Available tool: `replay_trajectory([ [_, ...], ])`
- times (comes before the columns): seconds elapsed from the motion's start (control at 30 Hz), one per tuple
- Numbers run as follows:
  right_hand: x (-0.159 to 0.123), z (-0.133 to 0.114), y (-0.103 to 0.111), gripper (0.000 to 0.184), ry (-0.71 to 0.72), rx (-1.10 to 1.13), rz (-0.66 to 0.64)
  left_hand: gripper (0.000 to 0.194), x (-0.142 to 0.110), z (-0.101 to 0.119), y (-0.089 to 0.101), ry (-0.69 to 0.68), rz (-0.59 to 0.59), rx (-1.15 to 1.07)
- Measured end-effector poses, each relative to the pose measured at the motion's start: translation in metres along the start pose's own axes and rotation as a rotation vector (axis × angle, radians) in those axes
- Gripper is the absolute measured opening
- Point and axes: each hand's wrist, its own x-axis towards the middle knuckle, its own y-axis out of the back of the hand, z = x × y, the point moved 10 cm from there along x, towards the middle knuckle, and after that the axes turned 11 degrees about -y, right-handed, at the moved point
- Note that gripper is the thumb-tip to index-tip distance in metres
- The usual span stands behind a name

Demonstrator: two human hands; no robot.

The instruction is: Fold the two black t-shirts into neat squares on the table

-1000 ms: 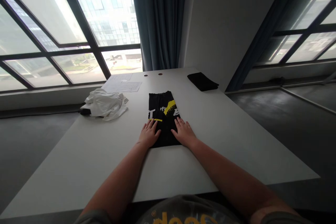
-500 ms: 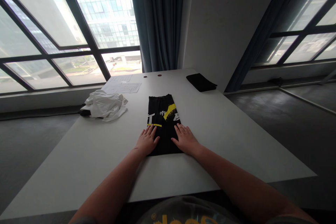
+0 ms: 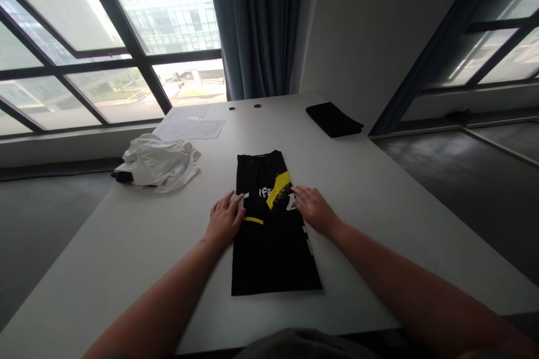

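Observation:
A pair of black shorts [image 3: 273, 252] lies flat on the white table, its waistband at the far end and its hem towards me. White lettering and yellow marks are printed on the upper part. My left hand [image 3: 225, 217] rests along the left edge, fingertips over the white print there. On the opposite edge, my right hand [image 3: 315, 208] touches the cloth beside another white letter. Both hands have their fingers stretched out, with nothing gripped in them.
The white table [image 3: 362, 224] extends around the shorts. To the left lies a crumpled white garment [image 3: 160, 161] with a dark part beneath. Paper sheets [image 3: 202, 129] are at the back left, and a folded black cloth [image 3: 334, 119] is at the back right.
My hands have moved apart and up from the lower part of the shorts to their side edges. The view has tilted down and closer, so more of the lower cloth shows.

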Motion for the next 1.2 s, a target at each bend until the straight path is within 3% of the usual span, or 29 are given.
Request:
replay_trajectory([
  [0.1,0.061,0.011,-0.007,0.052,-0.028,-0.036,-0.021,0.052,0.059,-0.029,-0.013,0.064,-0.072,0.024],
  [0.23,0.127,0.008,-0.019,0.052,-0.033,-0.029,-0.042,0.054,0.129,-0.05,-0.028,0.039,-0.096,0.004],
  [0.33,0.163,0.008,-0.027,0.05,-0.077,-0.033,-0.027,0.056,0.162,-0.063,-0.035,0.08,-0.084,-0.004],
  [0.47,0.19,0.011,-0.029,0.046,-0.115,0.027,0.024,0.054,0.185,-0.07,-0.038,0.071,-0.033,-0.029],
  [0.63,0.193,0.021,-0.016,0.041,-0.103,0.29,0.115,0.05,0.187,-0.08,-0.024,0.018,0.162,-0.253],
  [0.73,0.182,0.026,-0.001,0.038,-0.073,0.509,0.202,0.048,0.18,-0.087,-0.017,-0.019,0.289,-0.554],
  [0.87,0.163,0.018,0.016,0.033,-0.028,0.684,0.309,0.055,0.17,-0.092,-0.021,0.041,0.334,-0.957],
  [0.97,0.149,0.007,0.027,0.03,-0.012,0.718,0.357,0.05,0.163,-0.082,-0.009,0.011,0.407,-0.958],
  [1.2,0.102,-0.013,0.053,0.031,0.066,0.713,0.462,0.036,0.124,-0.041,0.041,-0.114,0.557,-0.699],
])
